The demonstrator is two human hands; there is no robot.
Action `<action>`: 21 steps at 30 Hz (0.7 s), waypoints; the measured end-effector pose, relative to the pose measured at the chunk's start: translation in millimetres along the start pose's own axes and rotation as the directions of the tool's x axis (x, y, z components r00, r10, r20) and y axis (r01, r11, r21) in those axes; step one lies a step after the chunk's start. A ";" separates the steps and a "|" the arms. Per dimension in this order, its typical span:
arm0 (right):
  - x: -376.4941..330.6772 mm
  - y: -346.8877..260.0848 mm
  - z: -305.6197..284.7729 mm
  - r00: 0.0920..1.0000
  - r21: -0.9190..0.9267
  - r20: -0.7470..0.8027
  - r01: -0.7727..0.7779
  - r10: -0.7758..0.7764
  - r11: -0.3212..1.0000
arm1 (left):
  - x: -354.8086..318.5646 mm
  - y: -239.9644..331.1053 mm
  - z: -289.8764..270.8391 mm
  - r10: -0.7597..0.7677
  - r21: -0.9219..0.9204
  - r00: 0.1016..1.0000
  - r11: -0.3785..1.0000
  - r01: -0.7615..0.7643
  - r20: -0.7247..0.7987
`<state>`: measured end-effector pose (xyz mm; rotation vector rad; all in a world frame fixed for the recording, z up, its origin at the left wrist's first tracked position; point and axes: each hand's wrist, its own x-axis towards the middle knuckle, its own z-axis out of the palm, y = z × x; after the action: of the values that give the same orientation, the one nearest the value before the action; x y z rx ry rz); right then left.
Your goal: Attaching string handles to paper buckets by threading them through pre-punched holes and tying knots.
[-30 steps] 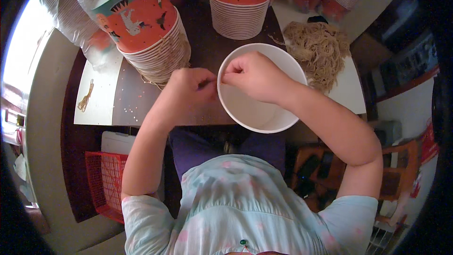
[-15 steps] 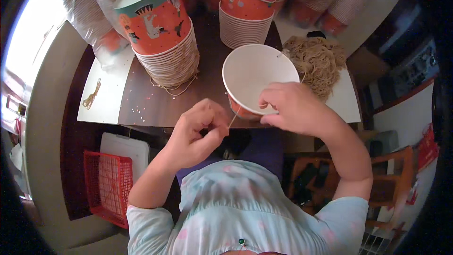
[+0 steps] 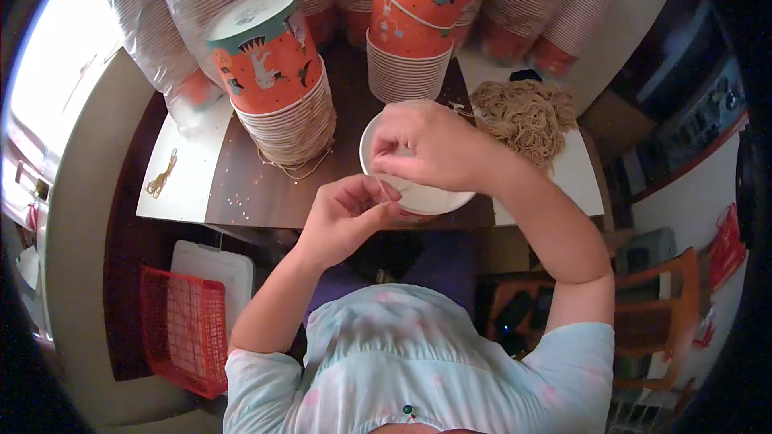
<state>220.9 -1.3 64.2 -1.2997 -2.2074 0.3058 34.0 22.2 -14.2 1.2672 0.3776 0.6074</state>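
A white-lined paper bucket (image 3: pixel 438 199) with an orange outside stands near the table's front edge, its mouth up and tilted toward me. At its near-left rim my left hand (image 3: pixel 342 221) pinches a thin tan cord (image 3: pixel 379 187). My right hand (image 3: pixel 438 145) reaches over the bucket's mouth from the right. Its thumb and fingers come together at the left rim, just above the left fingertips; what they pinch is hidden. The right hand and forearm cover much of the bucket's opening.
Left stands an upside-down bucket stack (image 3: pixel 269 72) with loose cords around its lower rims. Another stack (image 3: pixel 410 56) rises behind the bucket. A heap of tan cords (image 3: pixel 527 120) lies at right. Plastic-wrapped stacks line the back. A red basket (image 3: pixel 185 329) sits below left.
My right hand has moved left across the bucket's mouth to the left rim, closing its fingers. My left hand has come up close to it. The view has shifted slightly.
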 end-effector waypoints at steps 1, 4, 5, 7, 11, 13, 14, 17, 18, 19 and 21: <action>-3.1 -4.7 4.1 1.000 0.000 -0.004 -0.002 0.002 1.000 | -2.5 0.1 -1.6 -0.005 0.078 1.000 0.997 0.006 -0.014; -19.9 -23.6 13.4 0.825 -0.319 -0.552 -0.076 -0.120 0.945 | -13.9 5.5 -9.8 0.000 0.142 0.999 0.990 0.005 -0.040; -31.6 -26.2 13.0 0.827 -0.315 -0.549 -0.068 -0.123 0.947 | -15.6 5.4 -14.2 0.001 0.142 0.999 0.990 0.006 -0.050; -53.8 -31.7 14.7 0.957 -0.057 -0.285 -0.065 0.046 0.996 | -16.2 4.8 -21.5 -0.018 0.079 1.000 0.997 0.020 -0.019; -55.6 -26.6 40.7 0.946 -0.042 -0.324 -0.005 -0.009 0.999 | -11.8 8.9 -21.8 -0.005 0.091 0.998 0.996 -0.001 0.065; -48.1 -24.4 48.8 0.942 -0.123 -0.332 0.014 -0.054 0.992 | -12.5 13.7 -15.9 -0.001 0.064 0.997 0.998 -0.004 0.077; -45.9 -22.6 51.8 0.937 -0.203 -0.333 0.037 -0.104 0.979 | -13.1 14.1 -14.7 -0.001 0.066 0.997 0.998 -0.005 0.080; -47.8 -27.1 53.5 0.935 -0.193 -0.333 0.060 -0.122 0.979 | -18.2 12.4 -15.9 0.030 0.050 0.998 0.998 -0.032 0.048; -49.8 -32.6 53.0 0.929 -0.200 -0.352 0.043 -0.113 0.979 | -20.6 10.4 -16.4 0.063 0.155 0.998 0.986 -0.060 -0.013; -53.5 -39.6 53.6 0.930 -0.198 -0.349 0.048 -0.116 0.979 | -23.9 8.6 -15.5 0.099 0.257 0.993 0.963 -0.079 -0.068; -64.5 -54.4 59.5 0.940 -0.257 -0.341 -0.070 -0.023 0.964 | -34.5 13.0 -7.8 0.246 0.588 0.966 0.795 -0.150 -0.085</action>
<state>171.7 -79.4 17.9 -1.3990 -1.9813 -0.2056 -0.5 9.3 -6.0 1.8701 0.5959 0.8122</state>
